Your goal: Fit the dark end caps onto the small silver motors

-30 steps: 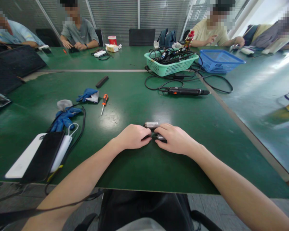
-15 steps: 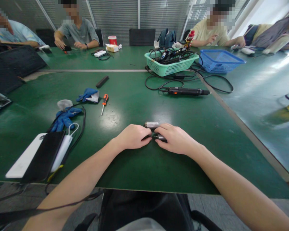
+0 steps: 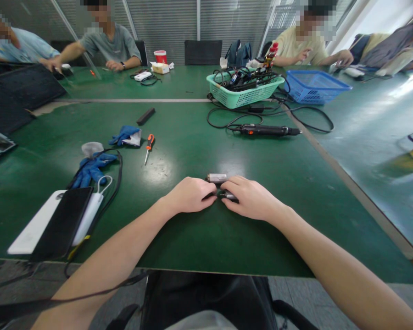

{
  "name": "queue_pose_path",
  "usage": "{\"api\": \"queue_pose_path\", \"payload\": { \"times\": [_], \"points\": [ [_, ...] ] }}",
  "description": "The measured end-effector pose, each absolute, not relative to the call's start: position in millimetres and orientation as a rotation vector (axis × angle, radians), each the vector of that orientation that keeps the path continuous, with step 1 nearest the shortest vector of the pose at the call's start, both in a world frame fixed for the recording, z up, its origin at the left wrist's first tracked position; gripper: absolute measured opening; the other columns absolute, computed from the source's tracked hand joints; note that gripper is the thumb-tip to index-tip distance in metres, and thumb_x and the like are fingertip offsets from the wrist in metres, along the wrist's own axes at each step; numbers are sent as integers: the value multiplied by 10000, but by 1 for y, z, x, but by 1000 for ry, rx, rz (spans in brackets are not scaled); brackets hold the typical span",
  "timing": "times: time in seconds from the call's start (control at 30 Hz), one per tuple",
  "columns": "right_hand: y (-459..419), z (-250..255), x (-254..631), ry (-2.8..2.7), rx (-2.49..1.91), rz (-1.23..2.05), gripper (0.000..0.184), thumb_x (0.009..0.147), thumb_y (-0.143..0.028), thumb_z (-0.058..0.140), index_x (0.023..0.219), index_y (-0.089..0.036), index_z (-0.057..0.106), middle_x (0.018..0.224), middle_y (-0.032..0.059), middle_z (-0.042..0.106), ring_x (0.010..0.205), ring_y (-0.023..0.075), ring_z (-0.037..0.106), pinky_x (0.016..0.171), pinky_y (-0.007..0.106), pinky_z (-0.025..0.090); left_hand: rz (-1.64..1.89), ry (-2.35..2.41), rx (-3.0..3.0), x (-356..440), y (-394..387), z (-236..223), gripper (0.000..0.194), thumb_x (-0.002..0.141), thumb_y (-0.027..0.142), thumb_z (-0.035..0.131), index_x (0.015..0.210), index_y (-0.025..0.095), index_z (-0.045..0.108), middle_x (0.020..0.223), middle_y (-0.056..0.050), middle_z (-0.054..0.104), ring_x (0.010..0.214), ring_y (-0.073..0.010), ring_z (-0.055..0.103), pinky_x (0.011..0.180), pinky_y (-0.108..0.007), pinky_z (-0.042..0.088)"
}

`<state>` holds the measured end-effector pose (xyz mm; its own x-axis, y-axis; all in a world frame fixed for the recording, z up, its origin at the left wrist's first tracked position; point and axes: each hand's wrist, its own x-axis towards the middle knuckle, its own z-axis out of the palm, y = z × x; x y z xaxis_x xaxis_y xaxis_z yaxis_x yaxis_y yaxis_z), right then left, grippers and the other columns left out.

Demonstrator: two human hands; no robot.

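My left hand (image 3: 189, 195) and my right hand (image 3: 249, 198) lie close together on the green table (image 3: 179, 243), fingertips meeting. Between them, both seem to grip a short metal cylinder (image 3: 229, 196) with a dark end, mostly hidden by my fingers. Just beyond my right fingers, a second silver cylinder (image 3: 216, 178) lies on the tabletop, apparently untouched. An orange-handled screwdriver (image 3: 149, 148) lies further ahead, left of my hands.
Blue gloves (image 3: 93, 168) and a white power bank under a black phone (image 3: 60, 224) lie left. A corded electric screwdriver (image 3: 265, 130), a green basket of cables (image 3: 244, 90) and a blue basket (image 3: 313, 87) stand ahead right. Several co-workers sit around the far side.
The co-worker across the table has stretched one arm out toward the far left. My hands and the cylinders show no visible movement.
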<state>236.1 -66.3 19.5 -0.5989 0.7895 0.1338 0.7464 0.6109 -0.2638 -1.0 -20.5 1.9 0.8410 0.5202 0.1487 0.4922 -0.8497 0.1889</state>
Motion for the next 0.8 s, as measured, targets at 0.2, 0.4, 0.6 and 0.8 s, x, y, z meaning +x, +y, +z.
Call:
{"api": "queue_pose_path", "payload": {
  "times": [0.2, 0.4, 0.6, 0.8],
  "points": [
    [-67, 21, 235, -2597, -1257, 273, 173, 945, -286, 575, 1065, -182, 642, 1031, 97, 677, 932, 243, 625, 781, 355, 495, 295, 794, 2870, -1, -21, 3, 190, 972, 343, 548, 967, 208, 680, 869, -39, 727, 805, -203, 707, 656, -285, 471],
    [-66, 20, 237, -2600, -1264, 278, 176, 945, -296, 581, 1071, -187, 640, 1035, 96, 675, 945, 244, 628, 789, 351, 495, 296, 794, 2869, -1, -21, 4, 191, 973, 340, 544, 967, 205, 678, 869, -41, 727, 810, -204, 708, 657, -282, 472],
    [-67, 21, 236, -2600, -1261, 285, 181, 947, -294, 579, 1075, -182, 642, 1030, 95, 673, 962, 248, 629, 807, 361, 500, 293, 789, 2878, 0, -21, 4, 186, 965, 330, 547, 966, 201, 682, 861, -45, 724, 799, -205, 700, 653, -286, 473],
    [-66, 20, 236, -2593, -1267, 291, 187, 943, -301, 586, 1081, -188, 641, 1035, 95, 677, 962, 249, 630, 799, 362, 501, 291, 797, 2876, 0, -21, 5, 181, 965, 334, 555, 969, 207, 683, 859, -38, 726, 796, -205, 702, 648, -284, 464]
  ]
}}
